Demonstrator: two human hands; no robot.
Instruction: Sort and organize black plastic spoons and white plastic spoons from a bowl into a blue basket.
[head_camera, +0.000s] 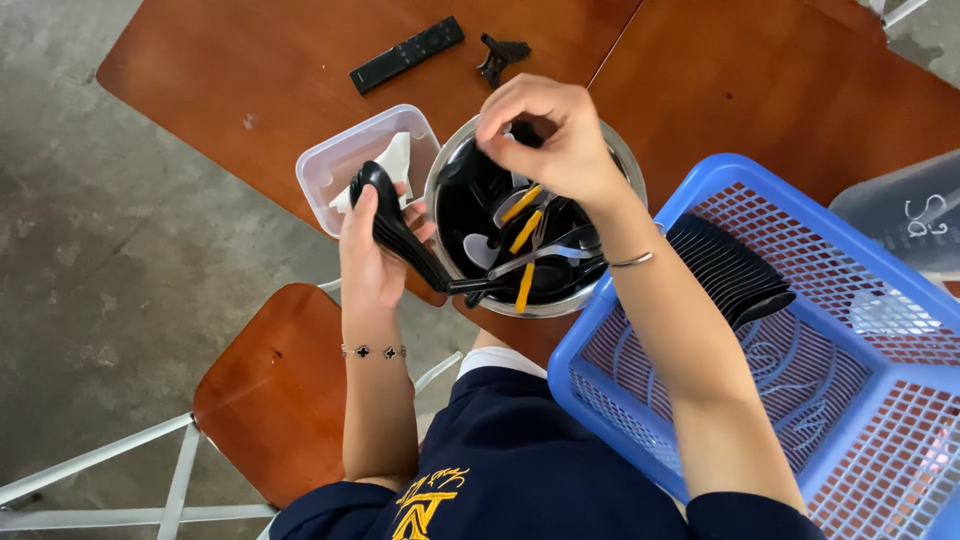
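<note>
A brown surface is seen under a blue basket at the right, with black spoons stacked in it. Left of it, a metal bowl is filled with cutlery. A stack of black spoons is gripped in the left hand. The right hand is held over the bowl, fingers pinched together.

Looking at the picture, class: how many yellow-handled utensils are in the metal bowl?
3 yellow handles, all inside the metal bowl among black utensils; more may be hidden beneath.
</note>
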